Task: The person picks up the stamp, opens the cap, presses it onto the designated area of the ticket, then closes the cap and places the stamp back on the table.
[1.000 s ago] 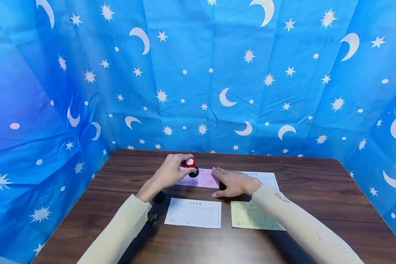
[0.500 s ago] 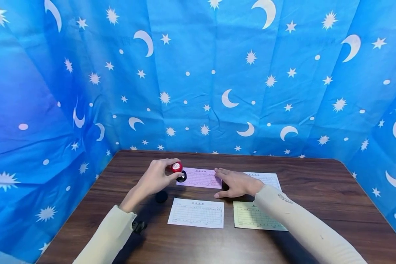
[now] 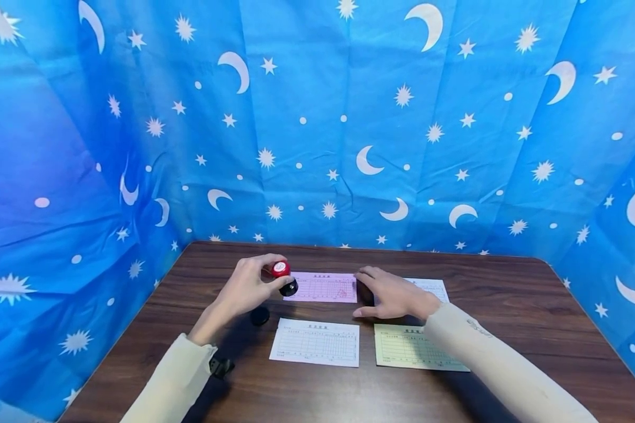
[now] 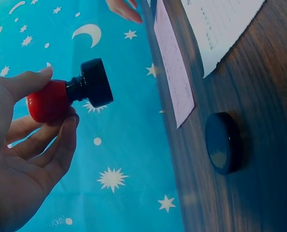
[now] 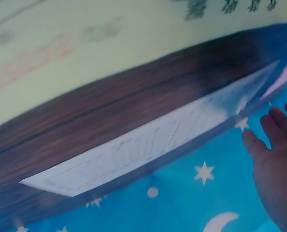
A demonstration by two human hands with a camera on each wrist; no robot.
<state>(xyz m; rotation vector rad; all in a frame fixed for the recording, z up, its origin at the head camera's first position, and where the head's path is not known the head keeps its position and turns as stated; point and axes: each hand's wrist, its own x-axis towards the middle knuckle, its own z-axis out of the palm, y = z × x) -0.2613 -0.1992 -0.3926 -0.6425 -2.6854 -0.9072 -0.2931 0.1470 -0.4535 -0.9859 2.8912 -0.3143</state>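
Note:
My left hand (image 3: 246, 288) grips a stamp by its round red knob, thumb and fingers about it. The stamp (image 4: 49, 102) has a wide black base and is held up off the table by the left end of a pink printed slip (image 3: 317, 286). A reddish mark shows near that slip's right end. Below the left hand, a round black cap (image 4: 220, 144) lies on the table. My right hand (image 3: 397, 294) is at the pink slip's right edge, fingers extended and holding nothing. It partly covers a white slip (image 3: 433, 286) at the back right.
Nearer the front lie a white printed slip (image 3: 314, 343) and a yellow one (image 3: 404, 345), the latter partly hidden by the right sleeve. The brown wooden table (image 3: 307, 393) ends at the back against a blue curtain (image 3: 317, 70) with moons and stars.
The left hand has carried the stamp leftward from above the pink slip to its left end. The right hand has shifted a little to the right, off the pink slip's edge.

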